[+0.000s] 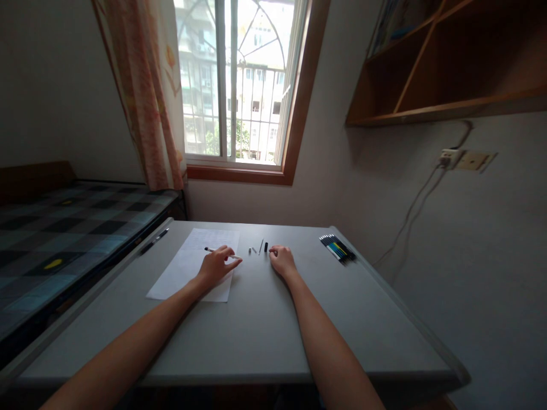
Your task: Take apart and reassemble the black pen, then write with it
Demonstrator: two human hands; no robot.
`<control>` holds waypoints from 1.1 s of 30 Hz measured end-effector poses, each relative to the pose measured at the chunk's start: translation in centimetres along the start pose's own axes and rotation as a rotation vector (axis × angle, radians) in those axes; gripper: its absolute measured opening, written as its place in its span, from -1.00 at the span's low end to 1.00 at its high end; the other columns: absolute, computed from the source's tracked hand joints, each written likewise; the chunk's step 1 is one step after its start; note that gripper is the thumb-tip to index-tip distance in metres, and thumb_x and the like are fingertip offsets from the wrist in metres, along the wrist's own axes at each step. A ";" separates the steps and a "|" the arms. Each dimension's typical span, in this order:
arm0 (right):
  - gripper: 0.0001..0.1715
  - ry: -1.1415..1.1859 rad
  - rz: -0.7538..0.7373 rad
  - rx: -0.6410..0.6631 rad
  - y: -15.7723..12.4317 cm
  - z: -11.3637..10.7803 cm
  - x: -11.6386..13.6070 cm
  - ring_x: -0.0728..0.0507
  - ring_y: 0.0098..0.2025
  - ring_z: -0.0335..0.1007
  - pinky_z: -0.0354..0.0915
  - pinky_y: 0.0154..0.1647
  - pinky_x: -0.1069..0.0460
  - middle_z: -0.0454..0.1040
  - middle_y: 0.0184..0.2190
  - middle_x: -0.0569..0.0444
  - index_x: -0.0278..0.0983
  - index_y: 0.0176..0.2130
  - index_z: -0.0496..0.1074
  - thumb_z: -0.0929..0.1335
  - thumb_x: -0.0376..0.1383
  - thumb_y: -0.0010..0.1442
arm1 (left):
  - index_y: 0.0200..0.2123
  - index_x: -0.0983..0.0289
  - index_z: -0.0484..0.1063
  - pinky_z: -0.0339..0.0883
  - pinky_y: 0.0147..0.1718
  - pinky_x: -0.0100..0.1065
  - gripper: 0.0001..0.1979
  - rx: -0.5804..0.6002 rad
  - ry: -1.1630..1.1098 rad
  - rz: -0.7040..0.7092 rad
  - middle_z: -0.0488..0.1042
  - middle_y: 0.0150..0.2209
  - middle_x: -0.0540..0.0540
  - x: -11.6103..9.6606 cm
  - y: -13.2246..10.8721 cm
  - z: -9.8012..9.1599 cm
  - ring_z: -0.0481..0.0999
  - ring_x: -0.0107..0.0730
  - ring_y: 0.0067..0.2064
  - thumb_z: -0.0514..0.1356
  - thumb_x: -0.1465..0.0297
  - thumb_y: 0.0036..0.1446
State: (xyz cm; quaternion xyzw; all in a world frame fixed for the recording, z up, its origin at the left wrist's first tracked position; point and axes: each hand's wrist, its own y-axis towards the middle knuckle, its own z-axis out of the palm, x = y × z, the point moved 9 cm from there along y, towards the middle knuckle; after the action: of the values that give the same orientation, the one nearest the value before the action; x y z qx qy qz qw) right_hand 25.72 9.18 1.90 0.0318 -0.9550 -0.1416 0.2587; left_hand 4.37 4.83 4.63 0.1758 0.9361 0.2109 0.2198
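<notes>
My left hand (pixel 217 265) is closed round a slim white pen barrel (pixel 235 257) with a black end, over the right part of a white paper sheet (pixel 179 279). To the right of the paper lie loose pen parts: a small greyish piece (pixel 250 250), a short thin piece (pixel 254 250), a thin refill (pixel 261 246) and a black pen cap (pixel 265 247). My right hand (pixel 282 259) rests on the table just right of the cap, fingers curled in. What its fingertips hold, if anything, is too small to tell.
A row of several pens (pixel 337 249) lies near the right edge of the grey-white table (pixel 265 336). One dark pen (pixel 154 241) lies by the left edge. A bed (pixel 85 228) stands at left, and a wooden shelf (pixel 427 111) hangs above right.
</notes>
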 end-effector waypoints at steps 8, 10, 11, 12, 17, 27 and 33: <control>-0.71 -0.009 0.005 0.007 0.0 0.2 -0.1 -0.10 -0.07 0.33 0.12 -0.01 0.09 0.51 -0.20 0.03 -0.24 -0.28 0.52 0.24 -0.35 0.07 | -0.44 0.21 0.37 0.07 -0.50 -0.44 -0.66 0.004 -0.009 -0.009 0.35 -0.44 -0.02 0.1 0.0 0.0 0.32 -0.48 -0.49 0.06 0.06 0.05; -0.71 -0.007 0.008 0.006 0.0 0.2 -0.1 -0.10 -0.08 0.33 0.12 -0.01 0.09 0.52 -0.21 0.02 -0.24 -0.28 0.52 0.24 -0.35 0.07 | -0.45 0.21 0.37 0.07 -0.50 -0.44 -0.66 -0.003 -0.013 -0.004 0.35 -0.44 -0.02 0.1 0.0 0.0 0.32 -0.49 -0.49 0.06 0.06 0.05; -0.71 -0.005 0.009 0.004 0.0 0.2 -0.1 -0.10 -0.08 0.33 0.12 -0.02 0.09 0.52 -0.21 0.02 -0.24 -0.28 0.52 0.24 -0.35 0.07 | -0.45 0.21 0.37 0.06 -0.50 -0.44 -0.66 -0.004 -0.014 0.001 0.35 -0.44 -0.02 0.0 0.0 0.0 0.31 -0.49 -0.49 0.06 0.06 0.05; -0.71 0.000 0.006 0.000 0.0 0.1 -0.1 -0.10 -0.09 0.33 0.12 -0.03 0.10 0.52 -0.22 0.02 -0.24 -0.29 0.52 0.24 -0.35 0.07 | -0.45 0.21 0.37 0.06 -0.50 -0.44 -0.66 -0.006 -0.014 0.003 0.35 -0.44 -0.02 0.0 0.0 0.0 0.31 -0.48 -0.49 0.06 0.06 0.05; -0.74 0.030 -0.019 -0.035 0.1 -0.3 0.0 -0.10 -0.16 0.32 0.12 -0.06 0.09 0.49 -0.26 0.00 -0.27 -0.37 0.52 0.24 -0.38 0.05 | -0.44 0.22 0.37 0.07 -0.49 -0.45 -0.66 0.001 -0.004 0.004 0.35 -0.43 -0.02 0.2 0.0 0.2 0.31 -0.49 -0.49 0.05 0.06 0.06; -0.83 0.132 -0.016 -0.205 0.2 -1.5 -0.2 -0.11 -0.25 0.27 0.16 -0.13 0.04 0.32 -0.37 -0.02 -0.32 -0.49 0.46 0.27 -0.39 -0.01 | -0.43 0.23 0.37 0.07 -0.50 -0.46 -0.65 -0.002 0.003 0.007 0.35 -0.43 -0.03 0.2 -0.1 0.1 0.31 -0.51 -0.50 0.05 0.06 0.06; -0.84 0.183 -0.109 -0.314 -0.3 -3.1 1.3 -0.12 -0.26 0.24 0.18 -0.12 0.00 0.28 -0.38 0.00 -0.30 -0.50 0.43 0.26 -0.39 0.00 | -0.42 0.23 0.39 0.09 -0.51 -0.46 -0.66 0.004 0.007 -0.007 0.36 -0.41 -0.03 0.2 -0.1 0.1 0.32 -0.52 -0.50 0.07 0.07 0.06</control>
State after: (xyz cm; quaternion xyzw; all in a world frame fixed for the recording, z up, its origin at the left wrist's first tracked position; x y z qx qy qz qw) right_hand 26.19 7.92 5.04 0.0554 -0.8905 -0.2990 0.3383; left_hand 4.24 4.86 4.49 0.1724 0.9378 0.2089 0.2171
